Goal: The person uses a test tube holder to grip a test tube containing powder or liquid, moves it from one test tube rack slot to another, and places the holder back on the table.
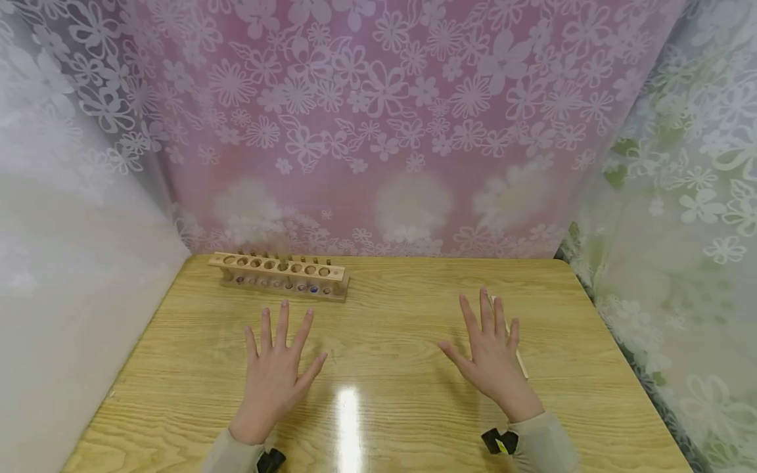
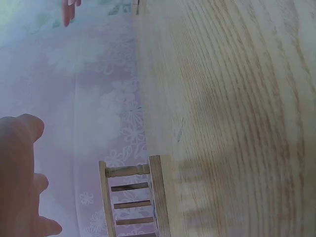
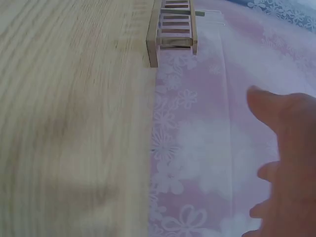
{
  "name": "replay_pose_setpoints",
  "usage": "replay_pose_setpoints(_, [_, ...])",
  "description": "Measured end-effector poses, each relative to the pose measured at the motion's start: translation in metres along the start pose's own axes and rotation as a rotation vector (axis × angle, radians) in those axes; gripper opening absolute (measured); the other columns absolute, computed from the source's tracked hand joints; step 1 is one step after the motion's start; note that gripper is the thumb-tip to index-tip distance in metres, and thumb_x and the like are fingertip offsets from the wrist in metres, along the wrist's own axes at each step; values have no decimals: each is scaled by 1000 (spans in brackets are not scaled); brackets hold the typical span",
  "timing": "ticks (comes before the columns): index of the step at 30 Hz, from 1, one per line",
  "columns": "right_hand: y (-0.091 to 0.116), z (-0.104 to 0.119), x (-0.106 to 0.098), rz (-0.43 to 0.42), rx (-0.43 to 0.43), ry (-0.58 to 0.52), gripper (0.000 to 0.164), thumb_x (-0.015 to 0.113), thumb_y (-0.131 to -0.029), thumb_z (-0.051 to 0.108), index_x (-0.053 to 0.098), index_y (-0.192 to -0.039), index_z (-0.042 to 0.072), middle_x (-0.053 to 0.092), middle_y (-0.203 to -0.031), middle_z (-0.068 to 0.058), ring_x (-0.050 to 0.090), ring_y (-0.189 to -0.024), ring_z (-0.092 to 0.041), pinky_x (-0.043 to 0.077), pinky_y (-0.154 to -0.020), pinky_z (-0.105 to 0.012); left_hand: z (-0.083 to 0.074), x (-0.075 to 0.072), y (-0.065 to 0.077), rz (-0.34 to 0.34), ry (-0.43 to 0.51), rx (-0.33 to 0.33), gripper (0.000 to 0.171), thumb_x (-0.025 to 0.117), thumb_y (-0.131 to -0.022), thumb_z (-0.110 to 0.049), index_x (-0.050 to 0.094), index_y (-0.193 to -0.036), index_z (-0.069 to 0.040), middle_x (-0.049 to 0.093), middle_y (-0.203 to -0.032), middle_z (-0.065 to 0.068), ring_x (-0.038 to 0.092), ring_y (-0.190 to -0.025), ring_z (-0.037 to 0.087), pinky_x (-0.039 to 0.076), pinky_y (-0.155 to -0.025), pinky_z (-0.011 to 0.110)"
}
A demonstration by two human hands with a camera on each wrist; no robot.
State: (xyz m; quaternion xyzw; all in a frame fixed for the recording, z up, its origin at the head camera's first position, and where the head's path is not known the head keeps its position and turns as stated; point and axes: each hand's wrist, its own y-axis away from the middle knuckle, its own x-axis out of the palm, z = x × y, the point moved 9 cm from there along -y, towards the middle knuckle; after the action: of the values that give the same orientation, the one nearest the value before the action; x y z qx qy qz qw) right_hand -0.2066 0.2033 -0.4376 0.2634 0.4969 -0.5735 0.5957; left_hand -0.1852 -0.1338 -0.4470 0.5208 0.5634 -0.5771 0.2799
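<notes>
My left hand [image 1: 272, 378] is held over the table with its fingers spread and nothing in it. Just beyond its fingertips stands a wooden test tube rack [image 1: 278, 266], with a row of round holes and a row of pegs behind. What looks like a clear glass tube [image 3: 212, 17] juts from the rack's top in the right wrist view. My right hand [image 1: 492, 361], also spread and holding nothing, hovers on the right side. A thin pale stick [image 1: 522, 364] lies on the table partly hidden behind that hand.
The wood-grained table [image 1: 384, 315] has its far edge against a pink flowered curtain [image 1: 384, 131]. Pale sheets hang along the left [image 1: 77, 263] and right sides. A bright light reflection [image 1: 347, 427] shows near the table's front.
</notes>
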Motion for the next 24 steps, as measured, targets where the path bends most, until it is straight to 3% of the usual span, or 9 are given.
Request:
replay_pose_setpoints(4, [-2, 8, 3, -116, -56, -248, 78, 64, -97, 28, 21, -159, 11, 13, -163, -21, 13, -146, -47, 14, -108, -76, 5, -3, 0, -10, 20, -24, 77, 56, -95, -51, 24, -159, -24, 12, -163, 22, 6, -146, 51, 11, -109, 78])
replay_pose_setpoints(7, [-2, 14, 13, -192, -76, -479, 68, 65, -95, 12, 31, -155, 6, 31, -157, -19, 30, -142, -43, 27, -107, -69, 11, -7, 0, -32, 51, -46, 76, 59, -95, -44, 26, -159, -20, 15, -162, 24, 11, -145, 52, 13, -109, 77])
replay_pose_setpoints(11, [-1, 26, 32, -269, -66, -661, 58, 64, -94, 2, 42, -148, 4, 47, -147, -15, 45, -132, -38, 40, -102, -59, 20, -11, 0, -76, 65, -57, 76, 61, -95, -39, 27, -159, -17, 21, -159, 27, 16, -143, 54, 18, -108, 76])
replay_pose_setpoints(14, [-2, 41, 45, -273, -61, -757, 52, 63, -92, -5, 47, -142, -4, 53, -139, -22, 51, -125, -45, 44, -99, -61, 27, -13, 0, -106, 65, -68, 77, 62, -94, -38, 26, -159, -16, 22, -158, 28, 18, -142, 55, 20, -108, 76])
replay_pose_setpoints(18, [-6, 60, 60, -209, -5, -904, 48, 60, -93, -7, 45, -138, -15, 51, -136, -31, 49, -123, -53, 41, -100, -66, 37, -13, -1, -145, 85, -73, 77, 62, -94, -34, 26, -158, -13, 22, -157, 30, 21, -140, 57, 21, -107, 76])
replay_pose_setpoints(24, [-16, 64, 79, -222, 85, -1066, 47, 56, -97, -4, 42, -140, -14, 48, -140, -27, 45, -127, -53, 38, -105, -66, 60, -9, -8, -253, 139, -61, 75, 62, -92, -24, 28, -156, -4, 31, -152, 33, 29, -136, 56, 25, -105, 75])
